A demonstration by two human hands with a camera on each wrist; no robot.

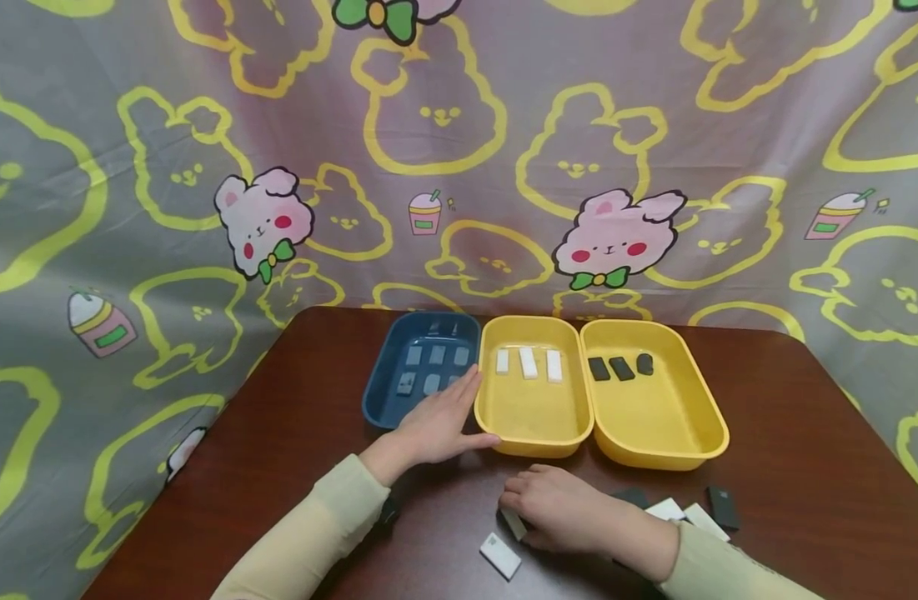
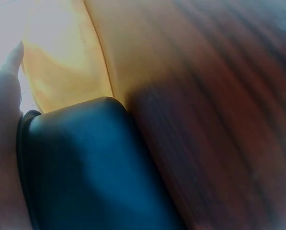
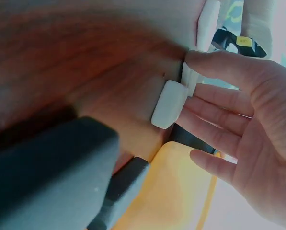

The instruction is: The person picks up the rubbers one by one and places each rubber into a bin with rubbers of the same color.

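My left hand (image 1: 436, 421) lies with straight fingers across the adjoining rims of the blue container (image 1: 374, 404) and the middle yellow container (image 1: 529, 417). Low over the table in front of the containers, my right hand (image 1: 559, 508) pinches a small whitish block (image 1: 514, 523) between thumb and fingers. Another white block (image 3: 169, 104) shows close beside those fingers in the right wrist view; the hand hides it from the head camera. A white block with a small dark mark (image 1: 499, 556) lies on the table just nearer than my right hand.
Several grey-blue blocks (image 1: 436, 355) sit in the blue container. Three white blocks (image 1: 529, 363) are in the middle one; three black pieces (image 1: 621, 368) are in the right yellow container (image 1: 657, 429). White blocks (image 1: 706, 522) and black blocks (image 1: 724, 507) lie beside my right forearm.
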